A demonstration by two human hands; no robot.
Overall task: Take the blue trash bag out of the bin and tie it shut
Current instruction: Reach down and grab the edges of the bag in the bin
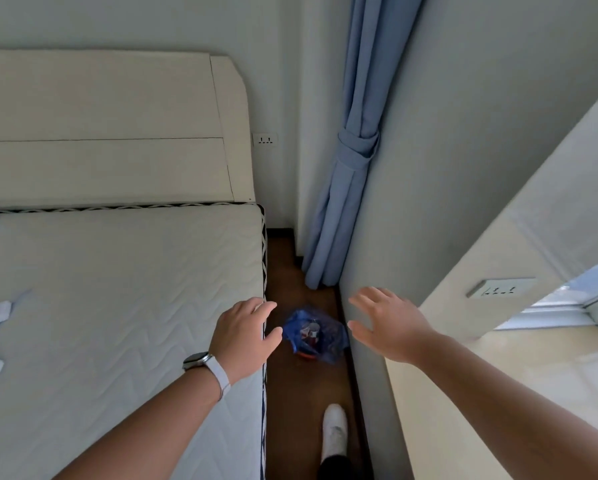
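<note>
A blue trash bag (320,336) lines a small bin on the brown floor, in the narrow gap between the bed and the wall. The bag's mouth gapes and some rubbish shows inside; a bit of the orange-red bin (306,356) peeks out under the bag's lower edge. My left hand (243,337), with a watch on the wrist, hovers above and left of the bag, fingers spread, holding nothing. My right hand (389,323) hovers above and right of it, fingers also apart and empty. Neither hand touches the bag.
A bare white mattress (117,306) and headboard fill the left. A tied blue curtain (342,188) hangs in the far corner. A wall and pale window ledge (498,375) bound the right. My white shoe (335,431) stands on the floor strip nearer me.
</note>
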